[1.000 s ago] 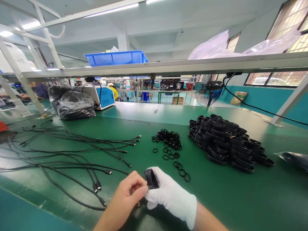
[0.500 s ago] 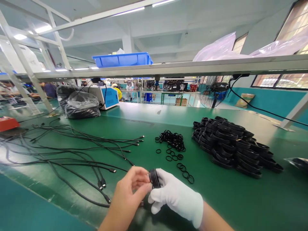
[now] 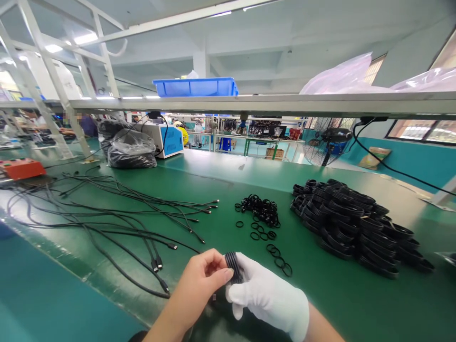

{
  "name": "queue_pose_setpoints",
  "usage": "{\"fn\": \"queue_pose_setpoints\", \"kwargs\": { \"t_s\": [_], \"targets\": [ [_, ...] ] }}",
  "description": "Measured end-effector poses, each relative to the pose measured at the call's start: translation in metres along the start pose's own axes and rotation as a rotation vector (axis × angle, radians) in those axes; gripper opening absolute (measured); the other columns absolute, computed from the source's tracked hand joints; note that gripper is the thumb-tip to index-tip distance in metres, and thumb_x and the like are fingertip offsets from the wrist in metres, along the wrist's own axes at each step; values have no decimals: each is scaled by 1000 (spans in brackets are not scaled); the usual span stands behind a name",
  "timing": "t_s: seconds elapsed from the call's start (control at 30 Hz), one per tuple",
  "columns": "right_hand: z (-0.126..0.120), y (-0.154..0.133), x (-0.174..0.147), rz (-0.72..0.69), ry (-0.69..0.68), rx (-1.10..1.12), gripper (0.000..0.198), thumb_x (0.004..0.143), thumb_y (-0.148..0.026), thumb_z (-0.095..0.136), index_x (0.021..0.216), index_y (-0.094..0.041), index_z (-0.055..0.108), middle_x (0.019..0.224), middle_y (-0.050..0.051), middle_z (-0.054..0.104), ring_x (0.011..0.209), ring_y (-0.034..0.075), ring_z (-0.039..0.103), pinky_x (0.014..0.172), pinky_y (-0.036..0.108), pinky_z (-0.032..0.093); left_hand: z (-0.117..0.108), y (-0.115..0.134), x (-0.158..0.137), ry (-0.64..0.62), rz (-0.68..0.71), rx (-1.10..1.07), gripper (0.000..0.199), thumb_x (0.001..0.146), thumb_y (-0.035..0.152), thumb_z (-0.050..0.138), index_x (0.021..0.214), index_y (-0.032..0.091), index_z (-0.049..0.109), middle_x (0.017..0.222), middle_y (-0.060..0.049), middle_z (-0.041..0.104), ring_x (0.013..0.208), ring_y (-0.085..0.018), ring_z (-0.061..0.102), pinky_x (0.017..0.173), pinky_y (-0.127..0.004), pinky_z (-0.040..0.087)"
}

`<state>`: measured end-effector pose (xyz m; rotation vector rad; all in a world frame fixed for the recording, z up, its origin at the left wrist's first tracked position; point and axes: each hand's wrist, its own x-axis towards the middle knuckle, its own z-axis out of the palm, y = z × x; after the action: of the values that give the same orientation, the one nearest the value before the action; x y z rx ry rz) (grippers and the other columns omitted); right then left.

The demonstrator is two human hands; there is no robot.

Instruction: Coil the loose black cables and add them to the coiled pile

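As the gloved right hand (image 3: 268, 295) grasps the coil (image 3: 232, 265) at the frame's lower centre, the bare left hand (image 3: 199, 281) pinches its left side. The step appears to be winding; the next move likely calls for snug turns before reaching rings (image 3: 263, 210) right of centre.

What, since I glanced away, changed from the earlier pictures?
The left hand opened from its pinch beside the cable coil, and its thumb now rests on the strands. The coil turned, showing more strands. The camera turned left. The gloved right hand still holds the coil; the loose cables, rings and coil pile lie unchanged.
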<state>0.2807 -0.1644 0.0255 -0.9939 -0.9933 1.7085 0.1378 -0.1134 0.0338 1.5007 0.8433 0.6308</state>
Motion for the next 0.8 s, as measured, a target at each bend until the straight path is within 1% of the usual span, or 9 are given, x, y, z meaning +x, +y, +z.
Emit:
{"fn": "queue_pose_setpoints", "kwargs": {
  "t_s": [0.07, 0.13, 0.2, 0.27, 0.33, 0.4, 0.5, 0.7, 0.8],
  "targets": [
    [-2, 1, -1, 6, -29, 68, 37, 55, -20, 67, 85, -16, 45, 66, -4, 52, 46, 5, 48, 45, 19, 29, 0, 2, 1, 43, 16, 73, 19, 72, 26, 62, 62, 17, 49, 55, 7, 43, 54, -9, 40, 49, -18, 31],
    [-6, 1, -2, 17, -133, 195, 35, 59, -24, 64, 89, -13, 49, 64, -2, 54, 47, 7, 49, 45, 20, 30, -3, 5, 2, 108, 59, 114, 15, 73, 28, 61, 65, 17, 53, 58, 5, 48, 57, -10, 45, 54, -20, 36],
    [-9, 2, -3, 21, -252, 308, 38, 64, -29, 60, 96, -10, 53, 68, 2, 58, 51, 9, 52, 48, 21, 34, -9, 8, 4, 140, 119, 97, 12, 77, 29, 58, 80, 18, 61, 75, 1, 60, 73, -15, 55, 67, -23, 42],
    [-10, 3, -4, 21, -332, 380, 43, 66, -32, 57, 102, -8, 55, 81, 7, 62, 56, 12, 55, 52, 24, 39, -15, 9, 6, 46, 137, 26, 22, 80, 28, 55, 100, 21, 62, 99, -4, 64, 94, -18, 57, 82, -27, 42],
    [-10, 4, -3, 30, -366, 430, 48, 67, -35, 55, 105, -7, 57, 94, 11, 63, 66, 14, 58, 58, 26, 43, -20, 8, 10, -114, 104, -56, 29, 80, 27, 56, 107, 22, 62, 105, -5, 64, 99, -19, 57, 86, -29, 42],
    [-9, 6, -2, 69, -364, 461, 51, 69, -39, 54, 105, -3, 59, 98, 13, 62, 77, 17, 59, 67, 28, 46, -23, 6, 14, -183, 78, -107, 26, 79, 26, 58, 104, 20, 64, 97, -4, 66, 91, -18, 59, 81, -27, 44],
    [-8, 10, 2, 73, -312, 500, 51, 73, -42, 54, 104, -2, 60, 97, 13, 61, 87, 18, 59, 77, 30, 45, -26, 5, 20, -112, 74, -101, 22, 78, 27, 60, 97, 18, 65, 88, -2, 67, 83, -15, 59, 76, -25, 44],
    [-10, 16, 8, -25, -222, 523, 40, 80, -38, 56, 108, -9, 56, 98, 11, 60, 82, 19, 62, 73, 33, 48, -28, 10, 24, -14, 5, -21, 20, 73, 29, 65, 88, 15, 66, 85, -4, 69, 83, -19, 61, 80, -30, 43],
    [-10, 16, 8, -17, -233, 550, 39, 84, -37, 52, 110, -9, 54, 99, 11, 59, 83, 20, 62, 73, 34, 49, -28, 9, 24, -47, 19, -36, 20, 75, 29, 62, 90, 17, 67, 86, -3, 68, 86, -19, 60, 81, -30, 42]
  ]
}}
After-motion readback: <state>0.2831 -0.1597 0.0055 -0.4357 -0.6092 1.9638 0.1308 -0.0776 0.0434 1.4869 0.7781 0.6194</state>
